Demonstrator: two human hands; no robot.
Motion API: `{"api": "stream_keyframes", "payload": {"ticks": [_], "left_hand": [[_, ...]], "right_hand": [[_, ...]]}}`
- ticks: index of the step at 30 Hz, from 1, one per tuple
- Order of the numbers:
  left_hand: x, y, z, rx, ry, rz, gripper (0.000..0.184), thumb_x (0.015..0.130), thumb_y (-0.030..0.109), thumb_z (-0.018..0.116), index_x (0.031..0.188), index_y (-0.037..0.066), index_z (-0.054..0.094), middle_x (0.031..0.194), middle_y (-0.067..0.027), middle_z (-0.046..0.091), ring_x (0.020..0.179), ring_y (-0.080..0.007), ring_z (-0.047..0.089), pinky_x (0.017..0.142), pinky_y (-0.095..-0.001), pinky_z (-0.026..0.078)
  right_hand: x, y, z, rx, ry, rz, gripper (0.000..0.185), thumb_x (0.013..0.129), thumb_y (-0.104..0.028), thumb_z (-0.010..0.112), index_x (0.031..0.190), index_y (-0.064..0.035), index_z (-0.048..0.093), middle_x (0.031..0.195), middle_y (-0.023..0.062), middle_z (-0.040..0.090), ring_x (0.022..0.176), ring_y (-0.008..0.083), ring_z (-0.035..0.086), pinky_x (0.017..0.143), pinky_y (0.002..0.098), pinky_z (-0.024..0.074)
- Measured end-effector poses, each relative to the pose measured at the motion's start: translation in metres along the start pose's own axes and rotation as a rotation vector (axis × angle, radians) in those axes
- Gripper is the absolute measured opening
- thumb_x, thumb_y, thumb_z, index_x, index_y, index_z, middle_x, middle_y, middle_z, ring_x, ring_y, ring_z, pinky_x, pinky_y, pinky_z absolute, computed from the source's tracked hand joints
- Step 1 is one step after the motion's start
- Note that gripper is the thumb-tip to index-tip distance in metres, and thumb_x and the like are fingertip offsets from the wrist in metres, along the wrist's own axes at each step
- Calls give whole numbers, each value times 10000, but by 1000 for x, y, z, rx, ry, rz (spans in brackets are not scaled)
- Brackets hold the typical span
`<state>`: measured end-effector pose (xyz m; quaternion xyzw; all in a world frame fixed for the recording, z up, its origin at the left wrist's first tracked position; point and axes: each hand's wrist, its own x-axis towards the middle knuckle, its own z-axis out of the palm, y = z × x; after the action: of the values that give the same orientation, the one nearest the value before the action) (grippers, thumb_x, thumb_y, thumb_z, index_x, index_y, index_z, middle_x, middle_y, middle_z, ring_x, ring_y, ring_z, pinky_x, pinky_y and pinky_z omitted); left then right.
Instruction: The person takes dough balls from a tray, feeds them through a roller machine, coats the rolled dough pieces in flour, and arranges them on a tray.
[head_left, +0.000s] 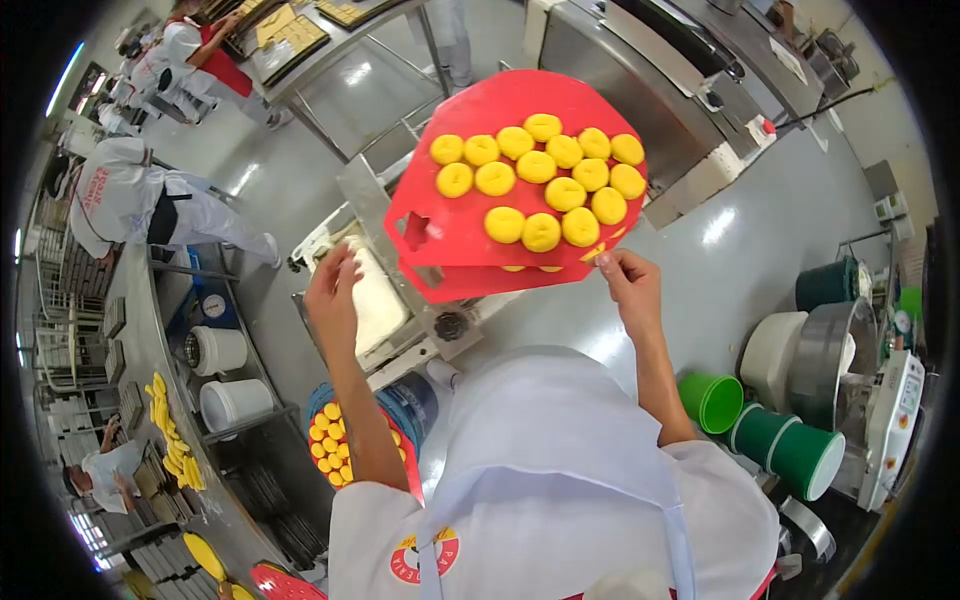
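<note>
A red board [470, 225] carries many round, flattened yellow dough pieces [541, 232]. It lies over a second red board [470, 285], with yellow dough showing between the two. My right hand [634, 285] pinches the upper board's near right corner, thumb and fingers closed on the edge. Off the boards' left side, my left hand [335, 290] is raised with its fingers apart, holding nothing. Below and beyond it is a machine [375, 300] with a pale, flat bed. What supports the boards from beneath is hidden.
Another red board with yellow dough balls [328, 440] sits at lower left beside a blue tub [410, 400]. Green buckets [710, 400] and a mixer bowl [825, 350] stand at right. Left, a long table [150, 300] holds yellow dough; co-workers stand beyond it.
</note>
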<state>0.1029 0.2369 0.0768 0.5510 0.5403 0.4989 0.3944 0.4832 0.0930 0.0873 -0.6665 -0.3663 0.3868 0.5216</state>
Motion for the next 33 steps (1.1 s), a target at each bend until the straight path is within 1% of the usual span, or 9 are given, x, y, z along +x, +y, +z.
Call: {"api": "stream_keyframes", "payload": {"ticks": [8, 12, 15, 21, 24, 27, 29, 30, 33], "left_hand": [[27, 40, 173, 503, -279, 288, 436, 912, 280, 688, 1230, -13, 639, 1229, -238, 626, 1173, -336, 592, 1002, -437, 467], [120, -39, 196, 585, 61, 196, 581, 900, 454, 654, 1247, -11, 631, 1295, -302, 544, 1276, -420, 462, 1089, -481, 367], [171, -61, 207, 895, -134, 165, 540, 868, 432, 694, 1167, -16, 653, 1218, -300, 575, 1237, -426, 477, 1042, -485, 399], [174, -78, 223, -53, -11, 12, 328, 822, 95, 696, 1122, 38, 578, 944, -139, 648, 895, -305, 649, 793, -420, 522], [182, -79, 213, -992, 132, -268, 169, 871, 163, 648, 995, 69, 582, 908, -56, 647, 785, -214, 637, 716, -365, 548], [174, -53, 199, -1343, 153, -633, 275, 919, 325, 640, 763, 107, 582, 716, -41, 612, 648, -208, 605, 575, -365, 539], [180, -58, 210, -868, 99, -567, 351, 855, 424, 719, 736, 115, 603, 683, -48, 612, 664, -217, 629, 597, -403, 553], [181, -54, 221, -472, 61, -495, 366, 816, 445, 755, 777, 99, 642, 717, -62, 643, 706, -238, 658, 629, -422, 562], [172, -17, 275, 585, -23, 234, 407, 732, 417, 813, 909, 67, 707, 888, -118, 705, 864, -319, 689, 762, -449, 565]], "right_hand": [[70, 1, -79, -364, 154, -156, 234, 906, -213, 724, 1031, -15, 723, 849, 43, 690, 780, 132, 618, 747, 272, 486], [178, 0, -63, -628, 232, -470, 356, 890, -320, 715, 1098, -30, 709, 1135, 136, 670, 1020, 277, 623, 897, 406, 480], [245, -6, -12, -924, 247, -624, 487, 876, -410, 702, 1197, -46, 663, 1267, 174, 608, 1168, 360, 562, 1001, 531, 412], [319, 18, 63, -1157, -119, -518, 536, 805, -455, 741, 1165, -81, 607, 1167, 151, 642, 1167, 358, 572, 1005, 632, 341], [328, -1, 49, -795, -358, -299, 419, 773, -358, 781, 1020, -85, 582, 1041, 107, 665, 1029, 303, 630, 900, 531, 451], [343, 23, 48, 35, -285, -443, 270, 868, -212, 713, 1070, -105, 569, 882, 35, 592, 740, 201, 591, 702, 304, 528], [314, -42, 27, 479, -317, 50, 270, 967, -193, 612, 1215, -94, 574, 963, 56, 637, 728, 175, 633, 642, 268, 558], [314, -52, 11, 603, -408, 65, 315, 988, -204, 585, 1270, -67, 552, 996, 78, 648, 736, 168, 649, 615, 256, 564], [314, -44, -36, 693, -528, 159, 387, 1013, -220, 560, 1343, -25, 512, 1053, 116, 663, 745, 161, 666, 574, 226, 562]]}}
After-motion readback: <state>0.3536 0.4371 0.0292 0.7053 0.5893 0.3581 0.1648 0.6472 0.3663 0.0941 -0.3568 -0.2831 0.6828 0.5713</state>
